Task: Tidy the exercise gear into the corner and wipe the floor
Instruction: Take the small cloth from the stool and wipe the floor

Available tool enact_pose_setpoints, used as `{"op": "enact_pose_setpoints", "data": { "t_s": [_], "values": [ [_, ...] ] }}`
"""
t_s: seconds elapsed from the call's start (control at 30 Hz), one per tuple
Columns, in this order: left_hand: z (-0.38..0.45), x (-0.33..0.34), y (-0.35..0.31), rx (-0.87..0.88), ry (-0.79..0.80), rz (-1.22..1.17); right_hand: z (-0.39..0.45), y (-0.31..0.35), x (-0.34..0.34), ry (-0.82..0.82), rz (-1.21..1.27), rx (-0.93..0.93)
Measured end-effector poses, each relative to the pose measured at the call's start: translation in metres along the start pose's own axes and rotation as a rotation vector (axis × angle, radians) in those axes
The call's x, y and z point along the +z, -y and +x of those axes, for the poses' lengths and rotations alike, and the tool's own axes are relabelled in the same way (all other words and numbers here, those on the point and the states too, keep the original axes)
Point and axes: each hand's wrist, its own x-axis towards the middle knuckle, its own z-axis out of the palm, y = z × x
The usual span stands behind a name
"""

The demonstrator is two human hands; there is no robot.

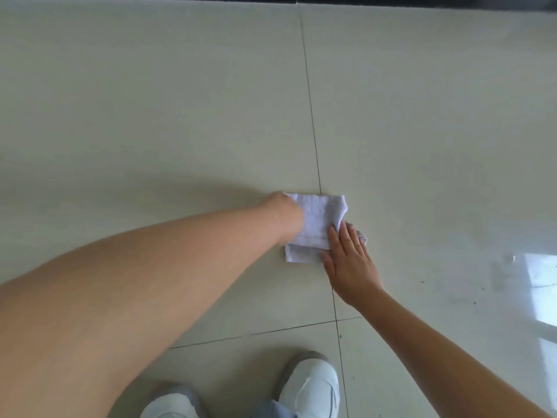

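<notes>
Step in hand, as judged from this moment: the floor-wiping part of the task. No exercise gear shows in view, so you cannot confirm from here whether the tidying is done.

The cloth (316, 224), white and folded roughly square, lies flat on the pale tiled floor (180, 101), straddling the dark grout line (310, 116) that runs away from you.

Your right hand (349, 260) lies palm down on the cloth's near right corner. Its fingers (334, 236) are straight and spread, pressing rather than gripping; they enclose nothing.

Your left hand (286, 215) sits at the cloth's left edge. Its fingers are hidden behind the wrist and under the fabric, so you cannot tell whether they are flat on the cloth or curled round its edge.

The cloth's far right corner lies just beyond your right fingers, uncovered. A small fold of fabric pokes out to the right of those fingers.

Your white shoes (310, 384) stand well behind both hands, on the near side of a cross joint in the tiles.

Next move, as a judgement: keep even downward pressure with both hands and sweep the cloth across the tile. A few dark specks (422, 282) lie on the floor to the right of your right fingers, near a bright reflection (539, 285); that patch appears to need a pass. The loose fold may bunch up if you push towards it.
</notes>
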Motion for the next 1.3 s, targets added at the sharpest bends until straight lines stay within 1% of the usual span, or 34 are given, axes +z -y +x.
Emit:
{"op": "enact_pose_setpoints", "data": {
  "t_s": [0.07,0.13,0.2,0.27,0.3,0.37,0.47,0.57,0.67,0.73,0.87,0.93,1.03,1.17,1.23,1.3],
  "values": [
    [0.008,-0.007,-0.006,0.039,0.010,0.074,0.000,-0.001,0.000,0.004,0.016,0.018],
    [0.008,-0.003,-0.008,0.037,-0.025,0.074,0.003,0.001,-0.001,0.026,0.008,0.046],
    [0.004,0.009,-0.008,0.026,-0.099,0.109,0.001,0.006,-0.002,0.048,0.002,0.068],
    [-0.001,0.021,-0.006,0.006,-0.135,0.074,-0.005,0.011,-0.003,0.086,-0.035,0.075],
    [-0.004,0.026,-0.007,-0.019,-0.151,0.020,-0.008,0.012,-0.005,0.124,-0.069,0.074],
    [-0.011,0.030,-0.010,-0.015,-0.154,-0.046,-0.014,0.013,-0.012,0.213,-0.125,0.083],
    [-0.014,0.039,-0.008,-0.003,-0.164,-0.062,-0.015,0.017,-0.022,0.302,-0.143,0.127],
    [-0.016,0.041,-0.002,0.008,-0.197,-0.023,-0.015,0.029,-0.021,0.284,-0.100,0.177],
    [-0.020,0.044,-0.011,0.011,-0.195,0.065,-0.019,0.041,-0.009,0.255,-0.033,0.250],
    [-0.017,0.047,-0.016,0.010,-0.178,0.087,-0.021,0.040,-0.006,0.253,-0.084,0.245],
    [-0.011,0.046,-0.021,0.005,-0.180,0.094,-0.025,0.020,-0.015,0.255,-0.437,0.083],
    [-0.007,0.041,-0.025,0.028,-0.162,0.103,-0.025,0.005,-0.021,0.271,-0.517,0.053],
    [0.004,0.025,-0.041,0.098,-0.124,0.126,-0.025,-0.025,-0.033,0.290,-0.597,0.073],
    [0.031,-0.016,-0.072,0.104,-0.110,0.143,-0.021,-0.071,-0.040,0.254,-0.577,0.105],
    [0.048,-0.038,-0.087,0.085,-0.111,0.132,-0.015,-0.094,-0.046,0.219,-0.498,0.148],
    [0.062,-0.054,-0.096,0.028,-0.100,0.111,-0.003,-0.113,-0.053,0.137,-0.374,0.188]
  ]
}}
